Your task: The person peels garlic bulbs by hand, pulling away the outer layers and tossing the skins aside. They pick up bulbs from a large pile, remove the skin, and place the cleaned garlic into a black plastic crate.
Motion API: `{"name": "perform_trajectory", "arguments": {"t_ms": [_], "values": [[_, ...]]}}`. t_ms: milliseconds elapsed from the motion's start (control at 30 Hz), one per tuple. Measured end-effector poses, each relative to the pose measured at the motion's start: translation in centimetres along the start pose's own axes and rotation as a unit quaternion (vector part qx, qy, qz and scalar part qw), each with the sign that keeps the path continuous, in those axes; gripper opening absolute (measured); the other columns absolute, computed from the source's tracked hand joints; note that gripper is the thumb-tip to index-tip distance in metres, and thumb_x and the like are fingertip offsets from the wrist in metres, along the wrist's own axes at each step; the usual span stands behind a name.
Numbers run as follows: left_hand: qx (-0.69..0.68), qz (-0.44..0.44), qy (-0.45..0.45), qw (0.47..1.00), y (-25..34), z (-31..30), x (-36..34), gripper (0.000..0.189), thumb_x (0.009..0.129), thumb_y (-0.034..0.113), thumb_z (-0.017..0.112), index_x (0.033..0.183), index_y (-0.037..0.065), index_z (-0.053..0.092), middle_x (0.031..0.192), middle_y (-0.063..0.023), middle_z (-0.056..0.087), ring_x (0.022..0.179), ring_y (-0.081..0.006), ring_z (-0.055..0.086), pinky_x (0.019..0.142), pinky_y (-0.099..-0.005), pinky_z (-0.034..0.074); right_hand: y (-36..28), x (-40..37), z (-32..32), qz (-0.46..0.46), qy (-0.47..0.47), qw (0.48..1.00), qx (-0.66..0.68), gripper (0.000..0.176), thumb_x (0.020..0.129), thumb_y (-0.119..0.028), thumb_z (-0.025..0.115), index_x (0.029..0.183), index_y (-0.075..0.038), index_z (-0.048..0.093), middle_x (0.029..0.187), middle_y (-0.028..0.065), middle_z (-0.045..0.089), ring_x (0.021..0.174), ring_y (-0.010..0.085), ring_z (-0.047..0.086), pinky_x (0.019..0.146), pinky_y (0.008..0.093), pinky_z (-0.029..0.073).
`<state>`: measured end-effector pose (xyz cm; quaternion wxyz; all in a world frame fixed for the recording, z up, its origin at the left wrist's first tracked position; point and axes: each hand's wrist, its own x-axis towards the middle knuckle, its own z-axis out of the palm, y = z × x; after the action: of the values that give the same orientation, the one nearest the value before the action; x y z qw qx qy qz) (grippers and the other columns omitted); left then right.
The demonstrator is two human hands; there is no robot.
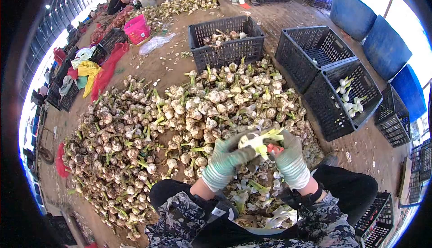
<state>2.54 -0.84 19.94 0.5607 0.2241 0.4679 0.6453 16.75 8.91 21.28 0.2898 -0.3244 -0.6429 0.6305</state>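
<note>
My left hand (pixel 230 159), in a dirty white-green work glove, is closed around a garlic bulb (pixel 254 142) with peeled-back leaves and a pale green stalk pointing right. My right hand (pixel 290 159), gloved alike, is closed on a small red tool (pixel 274 149) beside the stalk; its working end is hidden. Both hands are close together above my lap. Beyond them spreads a large heap of garlic bulbs (pixel 198 101), soil-stained with short green stems. Loose peeled skins (pixel 256 194) lie between my knees.
A black crate (pixel 227 56) with some garlic stands behind the heap. To the right are another crate (pixel 310 45) and one holding a few trimmed bulbs (pixel 330 113). A pink bucket (pixel 137 29) and red netting (pixel 108 70) lie left. A person (pixel 118 1) sits far back.
</note>
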Motion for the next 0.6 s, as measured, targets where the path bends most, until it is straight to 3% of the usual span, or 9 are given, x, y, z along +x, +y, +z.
{"name": "perform_trajectory", "arguments": {"t_ms": [67,133,200,267,333,467,533,567,600], "values": [[-0.146,-0.040,-0.055,0.987,-2.9,-1.7,1.3,0.049,0.079,0.013,0.064,0.121,-0.001,0.045,0.102,-0.0066,0.057,0.091,-0.0141,0.054,0.082,-0.0253,0.044,1.0,0.2,-1.4,-0.096,-0.030,0.986,-0.136,0.023,0.075,0.007,0.052,0.097,0.000,0.056,0.085,0.0077,0.063,0.078,0.0140,0.060,0.073,0.0253,0.048],[-0.148,-0.061,-0.039,0.986,-2.9,-2.3,1.3,0.047,0.081,0.019,0.062,0.119,-0.003,0.046,0.103,-0.0072,0.057,0.092,-0.0140,0.054,0.083,-0.0252,0.044,1.4,-0.4,-1.9,0.019,-0.079,0.996,0.048,0.024,0.077,0.005,0.054,0.100,0.001,0.054,0.085,0.0080,0.062,0.076,0.0137,0.060,0.072,0.0247,0.048],[-0.137,-0.071,-0.171,0.973,-3.4,-2.7,2.5,0.050,0.085,0.024,0.057,0.124,-0.003,0.040,0.109,-0.0096,0.054,0.094,-0.0147,0.054,0.084,-0.0246,0.043,1.9,-0.2,-1.4,0.028,-0.058,0.983,0.170,0.026,0.077,0.002,0.056,0.102,0.000,0.053,0.084,0.0081,0.062,0.075,0.0125,0.059,0.069,0.0242,0.048],[-0.114,-0.008,-0.107,0.988,-3.0,-0.7,1.4,0.055,0.085,0.026,0.059,0.127,-0.002,0.036,0.113,-0.0099,0.052,0.097,-0.0155,0.054,0.086,-0.0265,0.043,1.0,0.0,-1.6,-0.037,-0.075,0.993,-0.082,0.029,0.076,0.000,0.059,0.103,0.000,0.052,0.085,0.0086,0.062,0.075,0.0127,0.059,0.067,0.0247,0.047],[-0.039,0.044,0.033,0.998,-2.1,0.8,0.8,0.060,0.081,0.023,0.064,0.129,-0.001,0.035,0.114,-0.0084,0.052,0.098,-0.0156,0.053,0.088,-0.0280,0.042,0.9,-0.3,-1.2,-0.047,-0.052,0.994,-0.081,0.029,0.075,0.000,0.060,0.103,0.000,0.053,0.083,0.0090,0.063,0.074,0.0138,0.059,0.066,0.0257,0.047],[0.205,0.174,0.007,0.963,-1.8,0.8,0.2,0.060,0.074,0.021,0.072,0.122,-0.001,0.045,0.113,-0.0068,0.053,0.101,-0.0159,0.052,0.089,-0.0285,0.042,-0.3,-0.8,-1.2,-0.164,-0.006,0.965,-0.206,0.022,0.075,-0.002,0.058,0.097,-0.001,0.058,0.081,0.0093,0.063,0.073,0.0163,0.060,0.064,0.0266,0.048],[0.099,0.069,0.017,0.993,-1.3,0.7,-0.2,0.060,0.070,0.024,0.074,0.120,0.002,0.049,0.112,-0.0073,0.055,0.102,-0.0165,0.053,0.089,-0.0291,0.042,-1.5,-1.0,-2.1,0.056,-0.079,0.994,-0.057,0.022,0.076,-0.001,0.059,0.098,0.000,0.059,0.084,0.0110,0.063,0.072,0.0204,0.061,0.065,0.0278,0.049],[0.013,0.036,-0.049,0.998,-1.0,0.1,-0.1,0.060,0.069,0.028,0.074,0.119,0.003,0.051,0.112,-0.0079,0.055,0.102,-0.0169,0.053,0.089,-0.0289,0.042,-2.4,-1.0,-2.8,0.149,-0.064,0.966,0.203,0.021,0.077,-0.001,0.057,0.098,0.002,0.058,0.088,0.0122,0.063,0.070,0.0198,0.061,0.062,0.0274,0.050],[-0.073,0.001,-0.113,0.991,-0.9,-0.3,0.1,0.061,0.068,0.032,0.074,0.118,0.004,0.052,0.112,-0.0084,0.055,0.101,-0.0173,0.054,0.088,-0.0287,0.043,-1.9,-0.4,-3.1,0.238,-0.067,0.869,0.428,0.018,0.080,0.000,0.054,0.098,0.004,0.056,0.089,0.0134,0.062,0.070,0.0193,0.062,0.065,0.0278,0.051]]}}
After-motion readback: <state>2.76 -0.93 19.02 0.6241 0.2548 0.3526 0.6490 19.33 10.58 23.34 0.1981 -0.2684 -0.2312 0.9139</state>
